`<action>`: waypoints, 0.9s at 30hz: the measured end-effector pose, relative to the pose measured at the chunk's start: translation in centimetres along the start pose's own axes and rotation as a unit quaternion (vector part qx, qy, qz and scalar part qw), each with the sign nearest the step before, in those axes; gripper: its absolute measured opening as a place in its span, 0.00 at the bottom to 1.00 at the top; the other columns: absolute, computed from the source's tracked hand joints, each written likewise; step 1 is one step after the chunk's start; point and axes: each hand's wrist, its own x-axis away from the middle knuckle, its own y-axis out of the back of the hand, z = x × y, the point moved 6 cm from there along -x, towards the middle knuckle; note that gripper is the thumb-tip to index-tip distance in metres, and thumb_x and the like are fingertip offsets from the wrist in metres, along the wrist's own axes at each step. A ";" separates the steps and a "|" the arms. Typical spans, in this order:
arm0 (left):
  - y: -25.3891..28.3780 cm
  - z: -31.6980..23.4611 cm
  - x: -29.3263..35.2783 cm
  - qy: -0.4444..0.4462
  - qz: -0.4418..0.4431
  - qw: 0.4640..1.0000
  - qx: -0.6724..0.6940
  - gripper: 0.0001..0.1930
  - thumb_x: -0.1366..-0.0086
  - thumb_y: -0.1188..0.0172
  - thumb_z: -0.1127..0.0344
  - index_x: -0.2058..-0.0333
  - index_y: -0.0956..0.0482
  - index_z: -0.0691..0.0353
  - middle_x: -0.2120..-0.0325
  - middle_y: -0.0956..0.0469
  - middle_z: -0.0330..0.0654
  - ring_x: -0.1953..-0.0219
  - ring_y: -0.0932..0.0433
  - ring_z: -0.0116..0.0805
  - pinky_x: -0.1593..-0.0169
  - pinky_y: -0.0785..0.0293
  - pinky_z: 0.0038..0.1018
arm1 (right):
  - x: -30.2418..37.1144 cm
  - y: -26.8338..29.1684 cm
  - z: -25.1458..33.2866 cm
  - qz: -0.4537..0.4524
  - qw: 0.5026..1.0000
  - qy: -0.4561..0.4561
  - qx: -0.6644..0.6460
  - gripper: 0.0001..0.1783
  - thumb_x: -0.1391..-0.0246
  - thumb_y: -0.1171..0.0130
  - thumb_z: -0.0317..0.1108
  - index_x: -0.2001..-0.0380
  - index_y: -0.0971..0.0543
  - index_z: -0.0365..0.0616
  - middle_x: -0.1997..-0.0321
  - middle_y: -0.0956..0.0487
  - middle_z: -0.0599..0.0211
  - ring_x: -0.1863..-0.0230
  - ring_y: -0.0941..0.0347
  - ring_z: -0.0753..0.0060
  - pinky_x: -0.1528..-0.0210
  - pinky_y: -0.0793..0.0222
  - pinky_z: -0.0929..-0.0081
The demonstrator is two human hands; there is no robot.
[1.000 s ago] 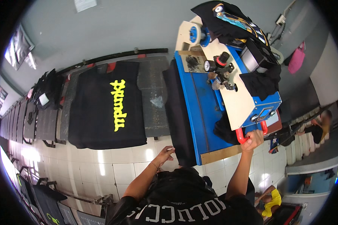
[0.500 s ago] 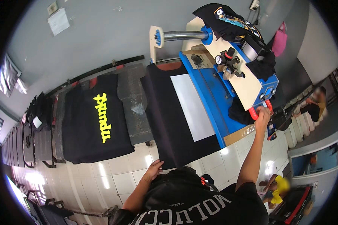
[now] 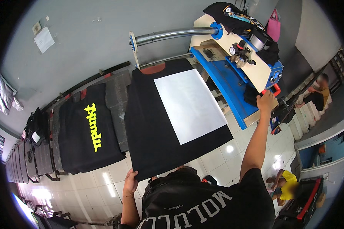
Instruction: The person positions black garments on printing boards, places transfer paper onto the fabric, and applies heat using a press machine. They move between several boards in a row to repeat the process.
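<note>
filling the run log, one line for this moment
left hand: on near-left corner of black garment | right hand: on red handle | white sheet: lying on garment

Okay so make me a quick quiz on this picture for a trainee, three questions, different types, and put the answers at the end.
1. Which hand is on the red handle?
2. True or false: the white sheet lies on a black garment.
3. At which corner of that garment is the left hand? A: far left. B: near left. C: near right.

Key: 1. The right hand. 2. True. 3. B.
</note>
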 end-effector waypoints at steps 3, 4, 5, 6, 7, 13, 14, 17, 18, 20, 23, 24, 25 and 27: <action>0.9 -0.9 -0.2 -0.022 -0.017 1.000 -0.011 0.18 0.37 0.50 0.72 0.49 0.25 0.70 0.50 0.22 0.45 0.46 0.25 0.35 0.39 0.35 0.29 | -0.6 -1.5 -1.1 0.036 0.999 -0.031 0.015 0.24 0.55 0.38 0.39 0.58 0.30 0.35 0.55 0.26 0.45 0.47 0.33 0.43 0.42 0.37 0.52; 0.8 -1.6 -0.1 -0.031 -0.019 0.999 -0.016 0.18 0.37 0.49 0.72 0.49 0.25 0.70 0.50 0.22 0.45 0.46 0.25 0.35 0.39 0.34 0.29 | -0.7 -1.9 -1.1 0.041 0.998 -0.033 0.017 0.24 0.55 0.38 0.39 0.58 0.30 0.35 0.55 0.25 0.45 0.46 0.33 0.43 0.42 0.37 0.52; 0.7 -2.1 -0.1 -0.037 -0.019 0.999 -0.027 0.20 0.38 0.50 0.71 0.47 0.26 0.70 0.49 0.23 0.46 0.46 0.25 0.37 0.39 0.33 0.31 | -0.9 -2.1 -1.3 0.046 0.998 -0.035 0.019 0.25 0.55 0.38 0.39 0.57 0.30 0.34 0.54 0.25 0.45 0.46 0.33 0.43 0.42 0.37 0.52; 1.4 -2.3 -0.4 -0.047 -0.030 0.998 -0.014 0.21 0.38 0.50 0.70 0.47 0.27 0.70 0.49 0.23 0.46 0.46 0.25 0.37 0.39 0.33 0.32 | -1.1 -2.2 -1.4 0.050 0.998 -0.038 0.022 0.25 0.55 0.38 0.39 0.57 0.30 0.34 0.54 0.25 0.45 0.45 0.33 0.43 0.41 0.37 0.53; 2.7 -2.6 -0.1 -0.058 -0.043 0.997 -0.002 0.21 0.39 0.50 0.70 0.46 0.28 0.70 0.49 0.23 0.46 0.46 0.25 0.37 0.39 0.33 0.32 | -1.0 -2.3 -1.3 0.074 0.996 -0.048 0.017 0.28 0.54 0.38 0.39 0.52 0.30 0.33 0.52 0.26 0.44 0.44 0.34 0.42 0.41 0.37 0.52; 5.0 -5.6 2.2 -0.100 -0.106 0.989 -0.020 0.23 0.40 0.48 0.67 0.47 0.28 0.70 0.51 0.23 0.47 0.49 0.25 0.38 0.41 0.32 0.33 | 8.7 1.6 8.5 0.052 0.937 -0.005 -0.346 0.27 0.43 0.44 0.35 0.43 0.34 0.32 0.42 0.30 0.45 0.44 0.32 0.44 0.42 0.37 0.57; 6.0 -5.4 2.4 -0.098 -0.123 0.987 -0.039 0.22 0.40 0.47 0.66 0.47 0.28 0.69 0.51 0.23 0.47 0.49 0.25 0.38 0.42 0.31 0.33 | 13.1 -1.0 9.4 0.203 0.876 -0.085 -0.429 0.30 0.41 0.44 0.37 0.39 0.36 0.34 0.41 0.30 0.46 0.39 0.34 0.45 0.39 0.38 0.61; 5.7 -5.0 3.2 -0.087 -0.155 0.982 -0.055 0.22 0.40 0.47 0.66 0.48 0.27 0.69 0.52 0.22 0.47 0.50 0.24 0.37 0.43 0.31 0.32 | 25.5 -4.7 8.1 0.401 0.834 -0.180 -0.334 0.50 0.46 0.37 0.53 0.35 0.46 0.23 0.32 0.41 0.33 0.29 0.47 0.45 0.29 0.50 0.63; 5.1 -5.4 3.2 -0.084 -0.157 0.982 -0.056 0.21 0.40 0.47 0.66 0.48 0.27 0.70 0.52 0.22 0.47 0.50 0.24 0.37 0.43 0.30 0.32 | 30.4 -9.0 5.7 0.440 0.770 -0.226 -0.404 0.53 0.47 0.36 0.54 0.34 0.48 0.24 0.31 0.43 0.34 0.28 0.48 0.47 0.30 0.48 0.63; 3.1 -6.0 3.7 -0.088 -0.152 0.984 -0.041 0.21 0.40 0.46 0.66 0.49 0.27 0.70 0.53 0.22 0.48 0.51 0.23 0.37 0.44 0.29 0.31 | 33.8 -7.6 7.2 0.506 0.547 -0.384 -0.546 0.54 0.46 0.35 0.50 0.32 0.53 0.28 0.33 0.41 0.41 0.29 0.46 0.55 0.36 0.38 0.59; 2.4 -7.2 3.7 -0.086 -0.127 0.988 -0.023 0.21 0.40 0.46 0.66 0.49 0.27 0.70 0.53 0.22 0.48 0.51 0.23 0.38 0.46 0.27 0.32 | 35.2 -8.0 7.2 0.546 0.474 -0.356 -0.592 0.38 0.42 0.40 0.44 0.36 0.40 0.33 0.44 0.29 0.57 0.42 0.33 0.65 0.45 0.31 0.66; 2.7 -7.6 4.1 -0.086 -0.119 0.989 -0.019 0.21 0.40 0.46 0.65 0.49 0.27 0.70 0.53 0.22 0.48 0.50 0.23 0.38 0.46 0.27 0.32 | 34.0 -7.1 7.1 0.590 0.495 -0.305 -0.561 0.30 0.40 0.42 0.41 0.40 0.32 0.36 0.50 0.24 0.64 0.49 0.29 0.71 0.50 0.29 0.71; 3.3 -8.3 4.8 -0.114 -0.109 0.987 -0.022 0.22 0.40 0.44 0.63 0.49 0.27 0.69 0.52 0.23 0.49 0.49 0.24 0.40 0.47 0.26 0.33 | 30.5 -3.2 8.4 0.549 0.542 -0.323 -0.549 0.22 0.41 0.41 0.38 0.47 0.25 0.37 0.54 0.21 0.68 0.53 0.26 0.72 0.49 0.29 0.70; 3.4 -11.2 6.0 -0.213 -0.102 0.972 0.010 0.23 0.39 0.45 0.60 0.48 0.27 0.68 0.51 0.23 0.49 0.48 0.24 0.40 0.45 0.26 0.34 | 26.1 -1.0 8.4 0.434 0.449 -0.230 -0.746 0.26 0.48 0.35 0.35 0.46 0.26 0.37 0.49 0.21 0.65 0.50 0.25 0.69 0.44 0.32 0.69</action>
